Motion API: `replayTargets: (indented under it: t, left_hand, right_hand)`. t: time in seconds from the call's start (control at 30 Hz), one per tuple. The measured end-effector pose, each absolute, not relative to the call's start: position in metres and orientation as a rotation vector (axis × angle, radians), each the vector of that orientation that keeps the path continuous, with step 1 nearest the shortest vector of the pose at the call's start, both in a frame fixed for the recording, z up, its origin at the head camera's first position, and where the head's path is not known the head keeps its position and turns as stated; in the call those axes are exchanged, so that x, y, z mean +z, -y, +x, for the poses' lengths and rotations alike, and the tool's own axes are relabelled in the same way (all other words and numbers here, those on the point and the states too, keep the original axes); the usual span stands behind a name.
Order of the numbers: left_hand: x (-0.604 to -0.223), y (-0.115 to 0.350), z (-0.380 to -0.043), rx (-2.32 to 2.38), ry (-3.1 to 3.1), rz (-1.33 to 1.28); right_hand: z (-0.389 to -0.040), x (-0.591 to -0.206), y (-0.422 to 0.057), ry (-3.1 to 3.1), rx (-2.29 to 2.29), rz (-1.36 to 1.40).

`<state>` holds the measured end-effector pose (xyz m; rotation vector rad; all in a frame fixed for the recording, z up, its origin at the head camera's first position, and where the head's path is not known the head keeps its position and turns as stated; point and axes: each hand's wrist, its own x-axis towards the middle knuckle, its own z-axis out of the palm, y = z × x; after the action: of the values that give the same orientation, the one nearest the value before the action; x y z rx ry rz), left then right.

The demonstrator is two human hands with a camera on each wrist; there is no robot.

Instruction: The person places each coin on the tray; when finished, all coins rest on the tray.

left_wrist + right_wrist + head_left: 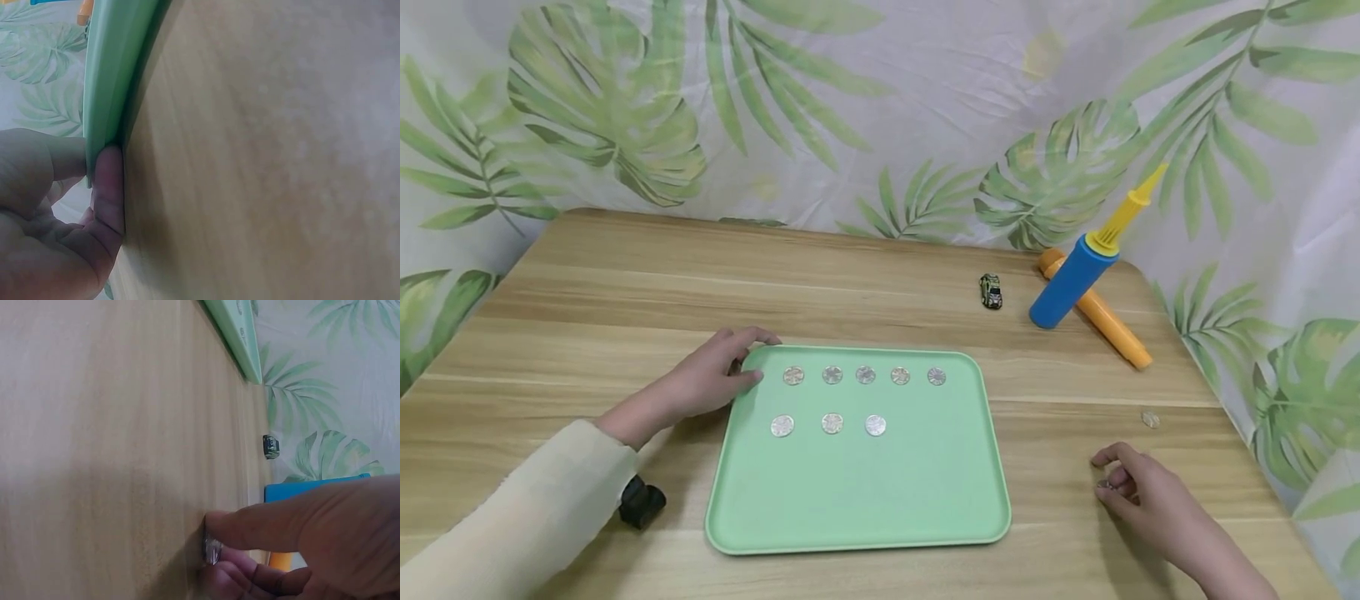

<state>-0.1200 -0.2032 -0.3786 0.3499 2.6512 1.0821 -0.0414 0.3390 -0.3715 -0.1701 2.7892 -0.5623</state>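
Observation:
A green tray lies on the wooden table, bearing a back row of several silver coins and a second row of three coins. At its back left corner my left hand grips the rim; the left wrist view shows the fingers against the tray edge, close to the table. To the right of the tray, my right hand pinches a coin between thumb and fingers, low at the tabletop. Another coin lies on the wood just beyond this hand.
A small toy car sits behind the tray's right side. At the back right, a blue and yellow pump stands tilted by an orange stick-like object. A leaf-patterned cloth hangs behind the table.

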Motion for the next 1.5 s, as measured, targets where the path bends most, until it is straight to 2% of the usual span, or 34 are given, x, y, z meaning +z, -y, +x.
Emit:
replayTargets:
  t: [0.47,0.8,1.07,1.5]
  left_hand:
    - [-0.378,0.202,-0.12,1.085,-2.641,0.338]
    - [-0.38,0.203,-0.119,1.091,-2.627,0.322]
    - [-0.379,0.204,-0.12,1.095,-2.649,0.344]
    - [-0.379,0.204,-0.121,1.079,-2.653,0.355]
  right_hand:
    - [-0.038,-0.375,-0.341,-2.785,-0.618,-0.118]
    - [-0.037,-0.379,-0.331,-2.919,-0.643,-0.256]
    - [-0.053,-0.372,-0.309,-3.09,-0.788,-0.439]
    - [-0.079,-0.358,-0.248,-2.962,-0.98,-0.501]
